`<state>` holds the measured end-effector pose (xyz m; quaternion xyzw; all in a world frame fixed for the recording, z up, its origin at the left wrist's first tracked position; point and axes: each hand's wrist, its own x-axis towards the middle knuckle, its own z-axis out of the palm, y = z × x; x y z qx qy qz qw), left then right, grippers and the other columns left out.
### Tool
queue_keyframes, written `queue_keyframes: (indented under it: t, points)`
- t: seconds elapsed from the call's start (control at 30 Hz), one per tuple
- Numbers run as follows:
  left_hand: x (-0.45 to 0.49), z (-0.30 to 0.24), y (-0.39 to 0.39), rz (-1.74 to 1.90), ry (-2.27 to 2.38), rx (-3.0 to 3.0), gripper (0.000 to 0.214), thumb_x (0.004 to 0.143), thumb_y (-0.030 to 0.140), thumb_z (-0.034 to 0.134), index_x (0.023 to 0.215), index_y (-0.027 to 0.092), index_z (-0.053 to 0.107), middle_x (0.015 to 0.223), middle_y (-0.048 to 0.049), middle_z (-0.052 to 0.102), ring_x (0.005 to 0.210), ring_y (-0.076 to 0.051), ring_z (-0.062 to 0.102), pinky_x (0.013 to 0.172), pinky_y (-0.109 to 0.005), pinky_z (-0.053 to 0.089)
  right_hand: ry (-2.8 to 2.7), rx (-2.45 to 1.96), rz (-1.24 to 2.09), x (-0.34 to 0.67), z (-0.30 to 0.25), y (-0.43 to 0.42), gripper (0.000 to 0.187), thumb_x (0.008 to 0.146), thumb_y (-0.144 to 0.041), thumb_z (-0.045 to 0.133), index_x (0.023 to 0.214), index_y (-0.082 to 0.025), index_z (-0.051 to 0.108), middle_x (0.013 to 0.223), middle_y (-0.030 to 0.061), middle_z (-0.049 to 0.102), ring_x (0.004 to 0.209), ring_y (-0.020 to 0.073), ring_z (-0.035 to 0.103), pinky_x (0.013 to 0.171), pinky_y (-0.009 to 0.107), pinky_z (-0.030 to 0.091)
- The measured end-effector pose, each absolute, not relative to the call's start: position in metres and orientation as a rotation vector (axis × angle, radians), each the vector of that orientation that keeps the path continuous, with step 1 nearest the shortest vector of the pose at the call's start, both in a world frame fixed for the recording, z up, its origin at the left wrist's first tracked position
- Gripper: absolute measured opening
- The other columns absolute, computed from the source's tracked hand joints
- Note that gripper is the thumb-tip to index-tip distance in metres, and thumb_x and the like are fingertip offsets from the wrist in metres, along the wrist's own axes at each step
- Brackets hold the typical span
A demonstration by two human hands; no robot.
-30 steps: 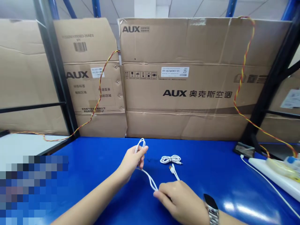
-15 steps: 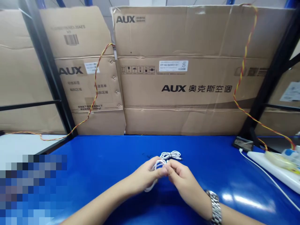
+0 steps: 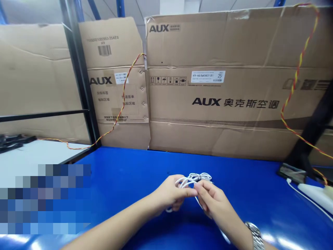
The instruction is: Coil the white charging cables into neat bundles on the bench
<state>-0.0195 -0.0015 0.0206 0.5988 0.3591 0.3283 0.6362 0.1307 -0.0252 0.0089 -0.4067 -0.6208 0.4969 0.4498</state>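
Observation:
Both hands meet over the blue table (image 3: 125, 173), low in the middle of the view. My left hand (image 3: 170, 194) is closed round a folded bunch of thin white cable (image 3: 182, 181); a loop of it pokes out below the palm. My right hand (image 3: 212, 199), with a metal watch on the wrist, pinches the same cable against the left fingertips. Just behind the fingers lies a second white cable bundle (image 3: 200, 176), coiled and tied, on the table.
Large AUX cardboard boxes (image 3: 223, 104) stand along the table's back edge. A black rack post (image 3: 80, 80) rises at the left. A twisted red-yellow wire (image 3: 122, 100) hangs across the boxes. A white power strip (image 3: 314, 192) and its lead lie at the right edge.
A second ago my hands were apart with the cable stretched between them. They have come together, and the cable is now folded into a bunch. The view has shifted left.

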Motion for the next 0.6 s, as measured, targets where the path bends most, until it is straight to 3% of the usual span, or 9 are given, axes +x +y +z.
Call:
queue_keyframes:
  t: [0.17, 0.27, 0.37, 0.5, 0.6]
  points:
    - [-0.024, 0.033, -0.002, 0.989, 0.794, 1.179, 0.036, 0.067, 0.043, 0.063, 0.059, 0.020, 0.037, 0.039, 0.0118, 0.028, 0.033, -0.002, 0.017, 0.033, -0.017, 0.012, -1.526, -1.010, 1.260, 0.132, 0.008, -0.022, 0.036, 0.081, -0.051, 0.041, 0.073, -0.018, 0.050, 0.044, -0.0080, 0.031, 0.037, 0.0070, 0.027, 0.038, 0.021, 0.025]
    - [-0.025, 0.032, 0.001, 1.120, 0.793, 1.123, 0.039, 0.069, 0.045, 0.060, 0.058, 0.021, 0.031, 0.039, 0.0127, 0.023, 0.034, -0.002, 0.015, 0.034, -0.017, 0.014, -1.615, -1.026, 1.192, 0.133, 0.009, -0.026, 0.034, 0.082, -0.049, 0.040, 0.076, -0.017, 0.052, 0.046, -0.0074, 0.029, 0.041, 0.0078, 0.027, 0.040, 0.021, 0.022]
    - [-0.022, 0.029, -0.001, 1.221, 0.791, 1.157, 0.035, 0.065, 0.038, 0.067, 0.064, 0.020, 0.037, 0.045, 0.0114, 0.032, 0.035, -0.002, 0.023, 0.037, -0.017, 0.021, -1.745, -1.089, 1.035, 0.132, 0.008, -0.032, 0.033, 0.084, -0.047, 0.038, 0.073, -0.018, 0.050, 0.049, -0.0063, 0.031, 0.044, 0.0084, 0.028, 0.042, 0.022, 0.023]
    - [-0.009, 0.022, -0.016, 1.185, 0.810, 1.234, 0.040, 0.057, 0.026, 0.075, 0.080, 0.022, 0.042, 0.056, 0.0100, 0.040, 0.045, -0.005, 0.036, 0.045, -0.018, 0.030, -2.027, -1.079, 0.753, 0.128, 0.002, -0.040, 0.032, 0.088, -0.037, 0.033, 0.073, -0.018, 0.053, 0.058, -0.0015, 0.049, 0.051, 0.0107, 0.040, 0.051, 0.023, 0.030]
    - [0.001, 0.017, -0.024, 1.151, 0.847, 1.230, 0.032, 0.062, 0.028, 0.071, 0.076, 0.021, 0.044, 0.054, 0.0098, 0.040, 0.047, -0.006, 0.036, 0.048, -0.018, 0.033, -2.216, -1.040, 0.655, 0.123, -0.002, -0.044, 0.029, 0.089, -0.030, 0.031, 0.082, -0.018, 0.056, 0.071, 0.0026, 0.060, 0.059, 0.0126, 0.051, 0.055, 0.023, 0.034]
